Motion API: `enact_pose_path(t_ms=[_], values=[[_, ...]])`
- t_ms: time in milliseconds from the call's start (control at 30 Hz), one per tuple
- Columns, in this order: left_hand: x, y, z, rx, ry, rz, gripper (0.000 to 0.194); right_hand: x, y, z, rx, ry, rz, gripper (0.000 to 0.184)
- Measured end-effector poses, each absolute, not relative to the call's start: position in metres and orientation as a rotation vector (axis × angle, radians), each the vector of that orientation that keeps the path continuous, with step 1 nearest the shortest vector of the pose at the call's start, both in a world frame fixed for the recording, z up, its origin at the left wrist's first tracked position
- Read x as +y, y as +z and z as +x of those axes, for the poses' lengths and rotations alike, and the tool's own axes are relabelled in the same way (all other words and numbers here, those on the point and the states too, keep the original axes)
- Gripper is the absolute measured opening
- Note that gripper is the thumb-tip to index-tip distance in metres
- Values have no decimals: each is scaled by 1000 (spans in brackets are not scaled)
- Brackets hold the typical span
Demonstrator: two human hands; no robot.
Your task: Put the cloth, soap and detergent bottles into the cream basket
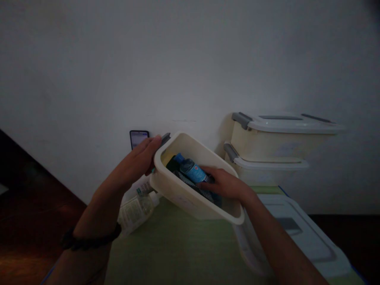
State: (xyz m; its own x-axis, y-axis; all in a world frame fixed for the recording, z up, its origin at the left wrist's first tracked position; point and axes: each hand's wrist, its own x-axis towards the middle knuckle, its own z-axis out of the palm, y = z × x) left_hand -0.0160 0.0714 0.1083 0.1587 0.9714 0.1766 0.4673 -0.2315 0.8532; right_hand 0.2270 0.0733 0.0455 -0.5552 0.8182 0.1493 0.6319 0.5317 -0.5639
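Note:
A cream plastic storage box [181, 200] without its lid is tilted in front of me, its left end raised. My left hand [145, 156] grips that end beside a grey latch [165, 138]; some of its fingers are hidden behind the wall. Inside the box, my right hand [224, 182] has its thumb and fingers around a small clear bottle [193, 171] with a blue label and blue cap. Under the bottle lie dark, patterned items that I cannot make out. Something yellow shows in the box's far left corner.
Clear bottles with labels, one a pump-type bottle [135, 211], lie left of the box. A phone [139, 137] leans near the wall. Two lidded boxes [267, 144] are stacked at the right, with a loose white lid [314, 237] before them on the green tabletop [166, 249].

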Motion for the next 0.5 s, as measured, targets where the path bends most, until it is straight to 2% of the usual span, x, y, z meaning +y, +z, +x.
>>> enact_pose_path(t_ms=[367, 500], values=[[67, 112, -14, 1416, 1039, 1763, 31, 75, 47, 226, -2382, 680, -1207, 42], [68, 111, -11, 1480, 1093, 1695, 35, 76, 47, 227, -2384, 673, -1199, 44]])
